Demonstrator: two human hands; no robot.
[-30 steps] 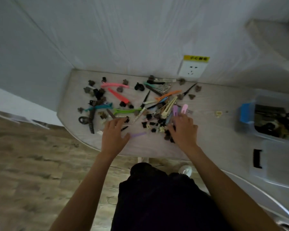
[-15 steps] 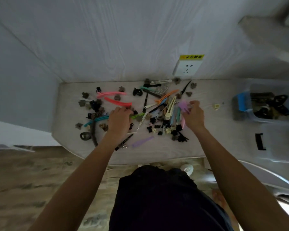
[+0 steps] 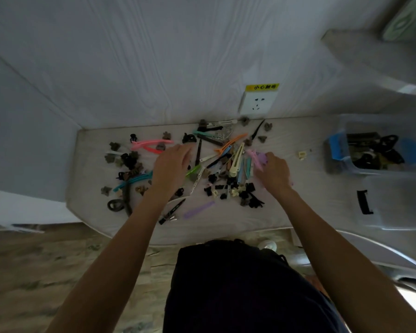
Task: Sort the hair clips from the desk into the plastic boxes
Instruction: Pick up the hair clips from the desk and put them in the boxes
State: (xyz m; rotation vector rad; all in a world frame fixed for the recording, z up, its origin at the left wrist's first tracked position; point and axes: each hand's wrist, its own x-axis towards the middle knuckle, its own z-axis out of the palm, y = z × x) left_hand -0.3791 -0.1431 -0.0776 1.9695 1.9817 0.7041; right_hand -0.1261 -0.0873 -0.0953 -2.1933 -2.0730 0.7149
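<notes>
Many hair clips lie scattered on the pale desk (image 3: 310, 200): long coloured ones such as a pink clip (image 3: 151, 142), an orange clip (image 3: 231, 142) and a purple clip (image 3: 198, 209), plus several small dark claw clips (image 3: 233, 188). My left hand (image 3: 171, 168) hovers over the pile's middle, fingers spread, near a red clip and a green clip (image 3: 193, 169). My right hand (image 3: 275, 173) is closed on pink and purple long clips (image 3: 258, 157) at the pile's right side. A clear plastic box (image 3: 380, 150) with dark clips inside stands at the right.
A second clear box (image 3: 399, 203) with a black latch stands in front of the first. A wall socket (image 3: 257, 103) with a yellow label sits behind the desk. A shelf juts out at the upper right. Wooden floor lies below the desk's curved front edge.
My left hand has moved away from me across the pile towards the pink and red clips. My right hand has moved from the small dark clips and picked up pink and purple long clips.
</notes>
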